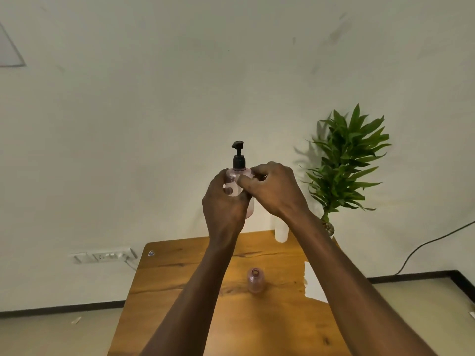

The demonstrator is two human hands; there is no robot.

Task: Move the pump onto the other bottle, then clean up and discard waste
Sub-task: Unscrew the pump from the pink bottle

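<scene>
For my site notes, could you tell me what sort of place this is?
Probably a plain office or home room: a wooden table against a bare wall, a wall socket strip, and a potted plant.

Wooden bench [180,291], dark grain streaks across it. On it: open pink bottle [255,280] near the middle, white sheet [314,285] at the right edge, white cylinder [281,231] and plant [347,160] at the far right corner.

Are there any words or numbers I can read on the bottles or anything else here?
None can be read.
Pink pump bottle in both hands: no label shows.
Open pink bottle on the table: no print.
Small round sticker at the table corner: too small and blurred.
Wall sockets: no legible marks.
</scene>
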